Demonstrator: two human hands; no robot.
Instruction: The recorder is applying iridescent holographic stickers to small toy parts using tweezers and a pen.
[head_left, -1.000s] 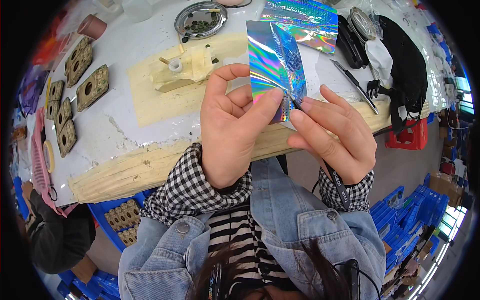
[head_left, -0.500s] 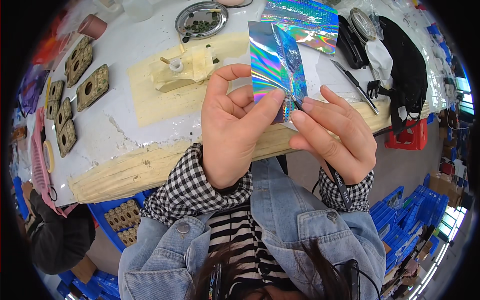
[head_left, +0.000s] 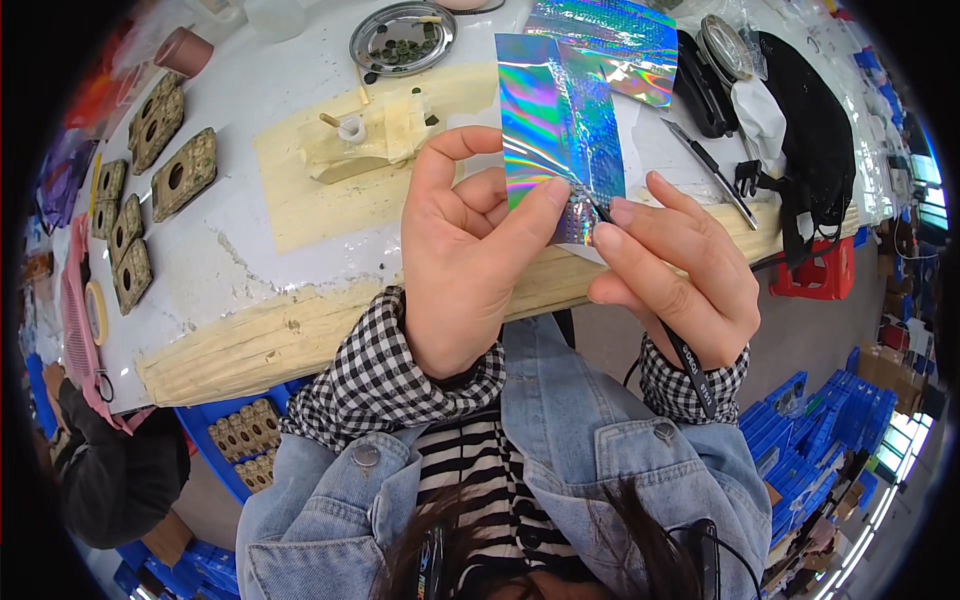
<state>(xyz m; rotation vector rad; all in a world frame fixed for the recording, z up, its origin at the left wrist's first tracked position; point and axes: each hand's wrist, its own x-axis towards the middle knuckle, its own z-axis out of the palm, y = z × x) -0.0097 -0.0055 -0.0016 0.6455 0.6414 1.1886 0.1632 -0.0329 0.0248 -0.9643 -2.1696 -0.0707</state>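
Observation:
A shiny holographic sheet (head_left: 545, 110) is pinched between the thumb and fingers of my left hand (head_left: 465, 240), raised above the table's near edge. My right hand (head_left: 690, 270) grips slim black tweezers (head_left: 688, 368), whose back end sticks out below the palm. Their tip touches the lower part of the sheet, close to my left thumb; whether anything is between the tips is too small to tell. Beyond the hands lies a camouflage-like block wrapped in pale tape (head_left: 360, 150), with a small white cup (head_left: 351, 130) and a stick on it.
Several camouflage-patterned parts with round holes (head_left: 186, 175) lie at the left. A round metal dish (head_left: 402, 40) holds small green pieces. A second holographic sheet (head_left: 630, 45), a craft knife (head_left: 712, 174), a black stapler (head_left: 704, 88) and a black cloth bag (head_left: 805, 130) lie at the right.
My right hand and the tweezers have shifted slightly right and down. The sheet has turned a little, so its face shows wider. My left hand stays nearly in place.

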